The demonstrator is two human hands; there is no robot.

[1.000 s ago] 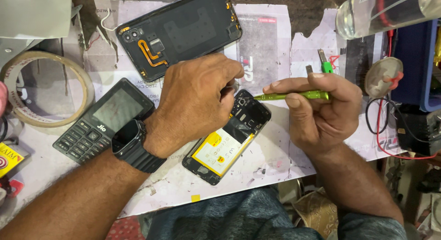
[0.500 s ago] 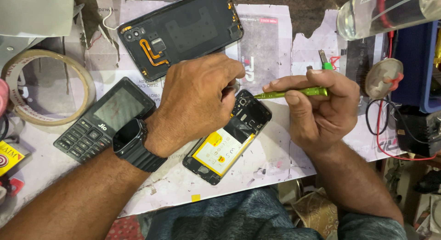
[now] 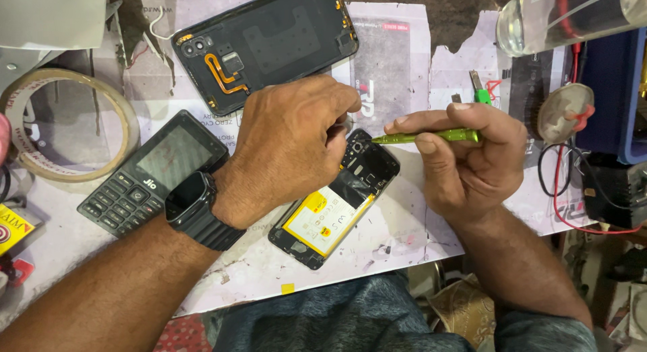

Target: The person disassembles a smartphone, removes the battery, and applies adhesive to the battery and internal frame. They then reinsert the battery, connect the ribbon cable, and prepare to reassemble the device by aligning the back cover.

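My left hand (image 3: 290,146) pins the opened phone (image 3: 335,200) mid-desk, fingers pinched at its top edge; can't tell on what. Right hand (image 3: 465,163) grips the green screwdriver (image 3: 424,136), tip near the camera end. Risk, imo: tip slips, gouges the yellow battery (image 3: 327,214). Count: 1 opened phone, 1 keypad phone (image 3: 145,173), 1 back cover (image 3: 266,45), 1 tape roll (image 3: 67,126).

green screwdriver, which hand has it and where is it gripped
The right hand holds the green screwdriver along its shaft, thumb beneath and fingers on top, tip toward the opened phone. The left hand rests on the phone; any held part is hidden.
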